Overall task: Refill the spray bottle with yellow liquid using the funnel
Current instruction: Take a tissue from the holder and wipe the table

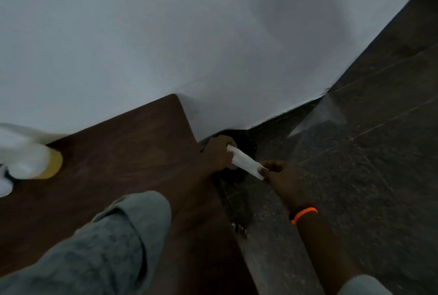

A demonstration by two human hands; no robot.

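Your left hand (216, 154) reached past the right edge of the dark brown wooden table (123, 152) and was clenched around one end of a white folded strip of paper or tissue (244, 161). Your right hand (282, 176) pinched the other end of that strip between thumb and fingers, so both hands held it stretched between them, out over the dark speckled tiled floor (367, 164). Just behind your left hand sat a dark round object (246, 145) on the floor against the white wall (189, 33); I could not tell what it was. A bright orange band (304, 214) circled your right wrist, and a grey-blue rolled sleeve (106, 242) covered your left forearm.

The white plastic bottle with yellow liquid in its base (35, 164) lay at the far left of the frame, blurred, on or just over the table and well apart from both hands. Whether it stood or was tipped over could not be made out.
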